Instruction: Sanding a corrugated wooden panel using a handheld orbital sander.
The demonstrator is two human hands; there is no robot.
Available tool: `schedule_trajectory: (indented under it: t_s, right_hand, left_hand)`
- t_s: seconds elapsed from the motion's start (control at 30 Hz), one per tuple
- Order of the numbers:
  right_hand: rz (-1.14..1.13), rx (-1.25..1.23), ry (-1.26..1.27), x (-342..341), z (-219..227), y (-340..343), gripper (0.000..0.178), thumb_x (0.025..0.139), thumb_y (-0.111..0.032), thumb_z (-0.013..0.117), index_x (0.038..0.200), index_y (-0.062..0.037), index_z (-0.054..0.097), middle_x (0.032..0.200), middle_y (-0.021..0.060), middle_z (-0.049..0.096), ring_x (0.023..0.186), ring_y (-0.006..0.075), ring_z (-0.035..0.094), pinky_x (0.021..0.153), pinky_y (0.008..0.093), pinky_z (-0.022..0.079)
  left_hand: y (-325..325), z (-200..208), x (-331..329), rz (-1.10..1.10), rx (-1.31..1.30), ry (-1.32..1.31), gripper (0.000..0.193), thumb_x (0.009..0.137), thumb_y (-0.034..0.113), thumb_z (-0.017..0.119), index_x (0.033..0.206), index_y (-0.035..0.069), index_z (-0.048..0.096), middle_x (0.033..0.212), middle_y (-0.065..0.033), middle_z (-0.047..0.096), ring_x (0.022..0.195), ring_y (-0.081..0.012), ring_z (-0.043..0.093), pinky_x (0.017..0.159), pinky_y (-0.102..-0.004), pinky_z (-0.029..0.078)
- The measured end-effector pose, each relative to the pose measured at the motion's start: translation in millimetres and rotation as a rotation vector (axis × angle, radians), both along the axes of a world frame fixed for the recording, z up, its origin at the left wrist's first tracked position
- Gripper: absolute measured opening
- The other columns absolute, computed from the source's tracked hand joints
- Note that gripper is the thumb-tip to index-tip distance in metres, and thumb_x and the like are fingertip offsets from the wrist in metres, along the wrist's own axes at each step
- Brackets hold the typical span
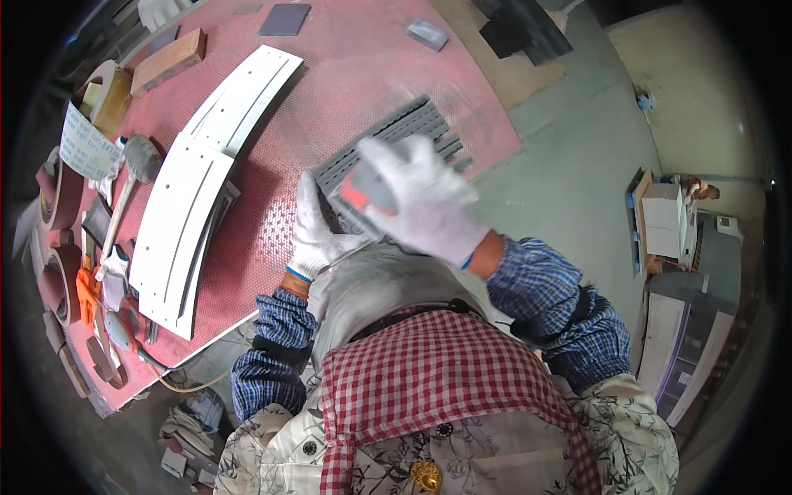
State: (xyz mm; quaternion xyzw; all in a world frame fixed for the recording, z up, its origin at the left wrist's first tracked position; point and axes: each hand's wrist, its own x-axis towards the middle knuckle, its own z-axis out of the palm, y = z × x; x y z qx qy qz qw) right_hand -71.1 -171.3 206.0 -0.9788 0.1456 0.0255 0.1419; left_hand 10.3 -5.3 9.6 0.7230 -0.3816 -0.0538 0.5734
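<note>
A dark grey slotted panel (421, 124) lies at a slant near the table's front edge, with long raised ribs across it. My left hand (313, 235), in a white glove, grips the panel's near left end, fingers along its side. My gloved right hand (433, 202) is closed over a red-and-grey hand sander (359, 191), which rests on the panel. The right hand and the sander are smeared by motion, and they hide the panel's near middle part. Left of my hands, curved white slotted plates (186, 223) lie stacked and overlapping.
The red textured table (346, 91) carries a brick-like block (169, 62), a mallet (140, 161), tape rolls (107, 95), orange-handled scissors (87, 285) and a corded tool (122, 330) at the left. Flat grey pads (285, 20) lie at the far side. A grey cabinet (689, 318) stands at the right.
</note>
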Motion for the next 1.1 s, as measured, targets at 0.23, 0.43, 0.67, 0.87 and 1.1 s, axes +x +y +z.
schedule_trajectory:
  t_s: [0.23, 0.43, 0.67, 0.87, 1.1]
  right_hand:
    - [-0.249, -0.077, -0.041, -6, -8, -97, 0.079, 0.082, -0.041, 0.079, 0.151, -0.0251, 0.043, 0.133, 0.0262, 0.051, 0.106, 0.0461, 0.068, 0.092, 0.0488, 0.057]
    - [-0.408, -0.152, 0.046, 5, -1, -109, 0.078, 0.082, -0.042, 0.079, 0.15, -0.0241, 0.043, 0.133, 0.0286, 0.051, 0.106, 0.0474, 0.067, 0.094, 0.0481, 0.057]
    - [-0.084, -0.043, -0.13, 6, -13, -9, 0.074, 0.083, -0.035, 0.079, 0.148, -0.0235, 0.045, 0.125, 0.0266, 0.051, 0.1, 0.0461, 0.066, 0.082, 0.0516, 0.06]
    - [-0.028, -0.008, -0.089, 14, -6, 6, 0.07, 0.084, -0.032, 0.078, 0.145, -0.0234, 0.045, 0.124, 0.0272, 0.05, 0.103, 0.0479, 0.064, 0.083, 0.0528, 0.059]
    - [-0.096, -0.062, -0.111, 6, -12, -26, 0.073, 0.084, -0.033, 0.078, 0.148, -0.0213, 0.045, 0.127, 0.0286, 0.051, 0.108, 0.0491, 0.063, 0.088, 0.0521, 0.057]
  left_hand:
    - [-2, -9, -1, 0.072, 0.137, -0.145, 0.147, 0.055, 0.037, 0.098, 0.161, -0.004, 0.005, 0.153, -0.0308, 0.036, 0.14, -0.0458, 0.044, 0.115, -0.0482, 0.041]
    - [-5, -10, 0, 0.07, 0.08, -0.237, 0.147, 0.057, 0.039, 0.095, 0.162, -0.003, 0.002, 0.153, -0.0339, 0.034, 0.14, -0.049, 0.04, 0.116, -0.0517, 0.038]
    - [-9, -2, -7, 0.091, 0.054, -0.255, 0.14, 0.061, 0.034, 0.093, 0.161, -0.004, 0.002, 0.149, -0.0348, 0.037, 0.136, -0.0511, 0.043, 0.112, -0.054, 0.042]
    - [-11, -7, -6, 0.113, 0.037, -0.267, 0.137, 0.062, 0.031, 0.093, 0.16, -0.006, 0.004, 0.147, -0.0349, 0.038, 0.135, -0.0517, 0.044, 0.11, -0.0538, 0.044]
    - [-6, -17, 0, 0.082, 0.085, -0.243, 0.142, 0.055, 0.035, 0.094, 0.158, -0.009, 0.008, 0.15, -0.0371, 0.035, 0.14, -0.0534, 0.039, 0.118, -0.0518, 0.036]
